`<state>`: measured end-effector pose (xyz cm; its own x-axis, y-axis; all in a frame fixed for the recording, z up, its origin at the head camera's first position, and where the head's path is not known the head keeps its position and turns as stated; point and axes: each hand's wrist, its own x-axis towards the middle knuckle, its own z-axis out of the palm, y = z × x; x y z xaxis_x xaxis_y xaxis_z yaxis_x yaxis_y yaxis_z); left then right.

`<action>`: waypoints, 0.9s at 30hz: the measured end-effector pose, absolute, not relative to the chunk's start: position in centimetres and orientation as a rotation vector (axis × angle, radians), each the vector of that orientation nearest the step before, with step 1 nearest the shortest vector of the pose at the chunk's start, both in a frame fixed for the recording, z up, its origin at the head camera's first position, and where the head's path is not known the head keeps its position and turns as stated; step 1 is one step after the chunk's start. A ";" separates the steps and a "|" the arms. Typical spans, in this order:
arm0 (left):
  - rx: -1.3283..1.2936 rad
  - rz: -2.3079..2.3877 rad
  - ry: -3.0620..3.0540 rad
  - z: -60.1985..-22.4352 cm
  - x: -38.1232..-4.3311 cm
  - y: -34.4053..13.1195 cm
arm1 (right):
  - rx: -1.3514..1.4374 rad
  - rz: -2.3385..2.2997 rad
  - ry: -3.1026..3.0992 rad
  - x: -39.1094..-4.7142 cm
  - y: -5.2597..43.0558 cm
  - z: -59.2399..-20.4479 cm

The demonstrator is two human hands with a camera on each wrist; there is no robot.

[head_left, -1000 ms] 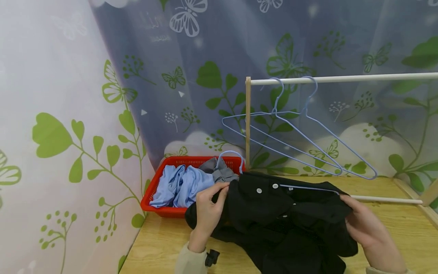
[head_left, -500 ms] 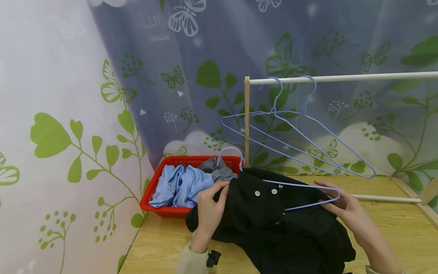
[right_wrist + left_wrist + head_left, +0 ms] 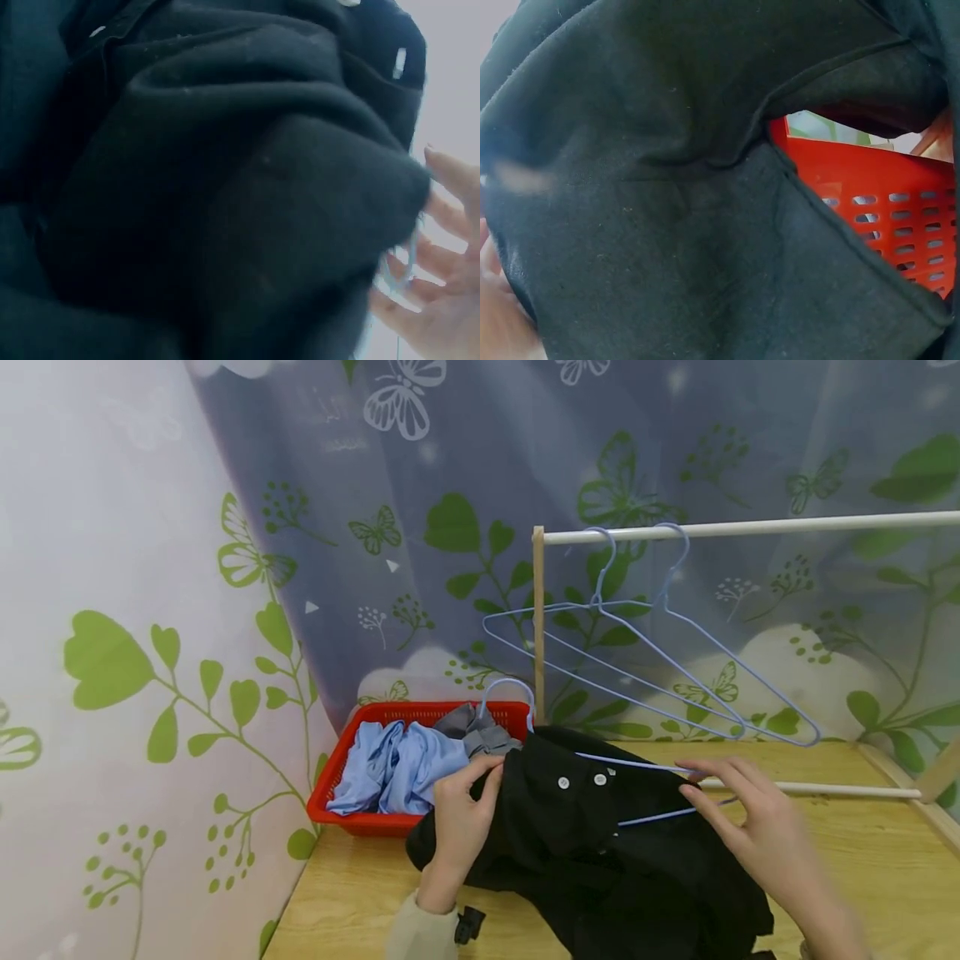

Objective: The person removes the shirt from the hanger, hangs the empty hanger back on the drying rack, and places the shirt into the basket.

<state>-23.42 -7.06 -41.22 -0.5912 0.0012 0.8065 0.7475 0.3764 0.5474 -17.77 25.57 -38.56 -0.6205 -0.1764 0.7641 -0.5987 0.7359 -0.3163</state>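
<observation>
A black garment with white buttons (image 3: pixel 630 877), which looks like a shirt, lies bunched over the table front. My left hand (image 3: pixel 462 827) pinches it at its upper left edge. A blue hanger (image 3: pixel 637 762) sits partly inside the shirt. Its hook sticks out at the left above the cloth, and its right end shows out of the neck opening. My right hand (image 3: pixel 757 827) is at that right end, thumb and index fingertips apart beside the cloth edge. In the right wrist view its fingers (image 3: pixel 442 259) are spread around the hanger end. Black cloth fills most of both wrist views.
Behind my left hand stands a red basket (image 3: pixel 330 802) with blue cloth (image 3: pixel 423 760) and grey cloth (image 3: pixel 487 735). Two blue hangers (image 3: pixel 637 627) hang on a white rail (image 3: pixel 787 524) with a wooden post (image 3: pixel 538 610). A lower white bar (image 3: pixel 840 790) runs near the wooden table (image 3: pixel 352 893).
My right hand has come off the shirt's right edge and moved inward and up along the hanger. The hanger's right end has come out of the cloth. My left hand keeps its pinch.
</observation>
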 end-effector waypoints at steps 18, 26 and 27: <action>-0.731 -1.201 -1.955 -41.6 -22.8 -5.6 | 0.717 0.616 -1.936 -19.8 20.8 -38.7; -0.766 -1.214 -1.952 -41.3 -22.8 -5.7 | 0.682 0.562 -1.851 -19.8 21.0 -38.1; -0.772 -1.218 -1.953 -41.3 -22.8 -5.8 | 0.679 0.556 -1.843 -19.8 21.1 -38.0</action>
